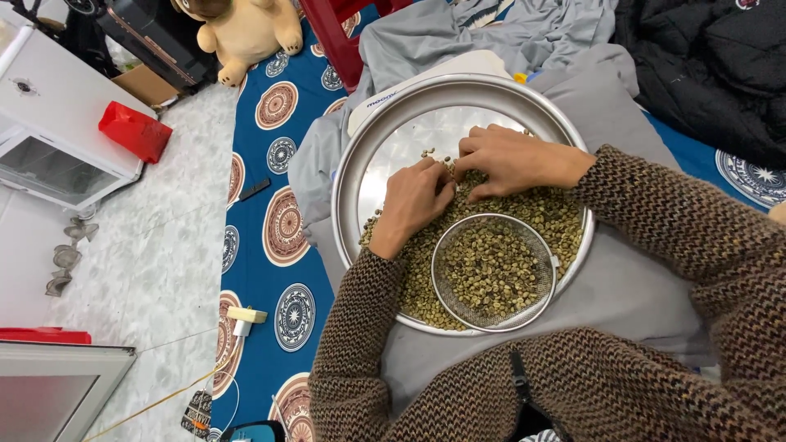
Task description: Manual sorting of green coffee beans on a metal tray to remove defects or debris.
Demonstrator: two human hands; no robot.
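Beans [458, 245] are lying heaped in the round metal tray [368, 155]; left hand [413, 200] and right hand [512, 160] are picking through them, fingertips pinching loosely, best spreading thin beside the sieve [494, 272].

Both arms are covered by the long sleeves of a knitted sweater with a fine zigzag weave in brown and dark threads, giving a speckled, tweed-like look. The knit is thick and loose, bunching in soft folds at the elbows. Each sleeve ends at the wrist in a plain edge without a separate cuff. The left hand [415, 200] and the right hand [514, 160] are bare, with no rings, watch or gloves to be seen. A narrow black strap lies across the sweater near the bottom edge.
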